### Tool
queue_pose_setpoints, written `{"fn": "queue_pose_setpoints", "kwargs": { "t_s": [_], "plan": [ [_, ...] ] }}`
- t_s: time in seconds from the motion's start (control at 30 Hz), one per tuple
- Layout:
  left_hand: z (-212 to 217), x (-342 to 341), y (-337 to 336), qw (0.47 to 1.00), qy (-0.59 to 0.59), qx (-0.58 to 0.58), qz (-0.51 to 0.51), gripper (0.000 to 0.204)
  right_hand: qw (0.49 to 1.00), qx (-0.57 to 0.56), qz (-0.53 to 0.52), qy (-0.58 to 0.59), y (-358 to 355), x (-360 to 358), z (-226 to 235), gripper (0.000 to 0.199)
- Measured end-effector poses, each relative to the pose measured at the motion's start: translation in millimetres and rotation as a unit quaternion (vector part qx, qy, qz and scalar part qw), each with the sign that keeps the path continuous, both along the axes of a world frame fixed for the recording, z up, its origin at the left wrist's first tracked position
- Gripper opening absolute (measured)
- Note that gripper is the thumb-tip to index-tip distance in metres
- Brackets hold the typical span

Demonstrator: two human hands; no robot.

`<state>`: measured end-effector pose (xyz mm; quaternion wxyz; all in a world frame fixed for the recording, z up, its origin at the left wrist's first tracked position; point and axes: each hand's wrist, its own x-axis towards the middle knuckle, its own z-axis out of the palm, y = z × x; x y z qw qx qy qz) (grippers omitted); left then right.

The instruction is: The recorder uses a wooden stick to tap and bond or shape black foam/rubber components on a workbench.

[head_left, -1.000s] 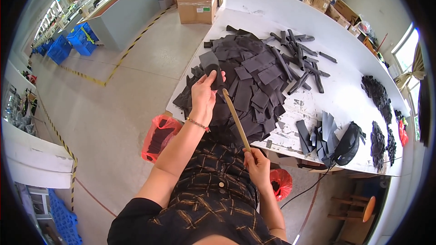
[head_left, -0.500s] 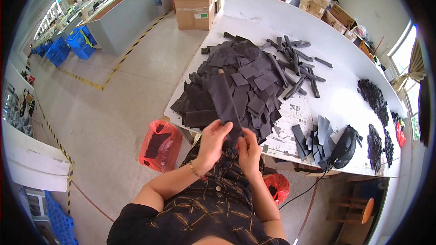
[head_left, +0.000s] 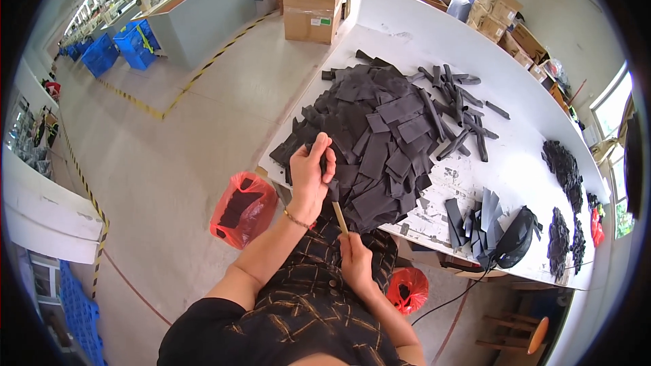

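Observation:
Near the table's front edge, my left hand (head_left: 313, 175) is closed round a bunched dark fabric strip (head_left: 333, 190), most of it hidden by my fingers. A thin wooden stick (head_left: 340, 217) runs from the end of this fabric down to my right hand (head_left: 356, 261), which grips its lower end. Whether the stick's upper end is inside the fabric cannot be seen. Just beyond my left hand rises a big heap of flat black fabric pieces (head_left: 380, 142) on the white table (head_left: 434, 213).
Rolled black tubes (head_left: 468, 118) lie behind the heap. To the right are loose strips (head_left: 475, 220), a black bag (head_left: 519, 237) and dark bundles (head_left: 563, 169). Red plastic bags (head_left: 244, 209) with dark pieces stand below the table. A cardboard box (head_left: 308, 17) is at the far end.
The fabric strip, stretched out over the heap before, is now bunched in my left hand. My right hand has moved down toward me, and a length of the stick shows between the hands.

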<state>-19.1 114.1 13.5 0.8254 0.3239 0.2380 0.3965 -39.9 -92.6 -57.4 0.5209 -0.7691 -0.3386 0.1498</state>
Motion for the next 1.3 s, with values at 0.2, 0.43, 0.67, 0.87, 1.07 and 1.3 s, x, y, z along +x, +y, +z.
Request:
{"fn": "queue_pose_setpoints", "kwargs": {
  "t_s": [0.2, 0.43, 0.67, 0.87, 1.07, 1.3],
  "plan": [
    [8.3, 7.3, 56.6, 0.997, -0.08, 0.02, 0.01, 0.03, 0.969, -0.067, 0.093, 0.216, -78.6, -10.0, 2.4, 0.015],
    [8.6, 36.1, 42.0, 0.981, -0.118, -0.153, 0.03, 0.026, 0.977, 0.049, -0.104, -0.178, -28.7, 25.7, 41.4, 0.014],
    [20.1, 35.4, 10.1, 0.989, -0.068, -0.132, -0.006, 0.024, 0.968, 0.209, -0.106, -0.091, 62.3, 69.3, 81.0, 0.007],
    [25.0, 14.0, 5.6, 0.884, 0.143, 0.374, -0.24, 0.05, 0.981, 0.139, -0.042, -0.126, 45.6, 96.4, 104.9, 0.005],
    [12.4, 7.2, -41.4, 0.839, 0.003, 0.233, -0.492, 0.024, 0.955, 0.133, -0.109, -0.24, 31.0, 104.7, 115.7, 0.003],
    [8.8, -20.9, -90.9, 0.878, -0.047, 0.186, -0.438, 0.032, 0.911, 0.24, -0.281, -0.183, 34.4, 129.3, 140.0, 0.016]
  ]
}}
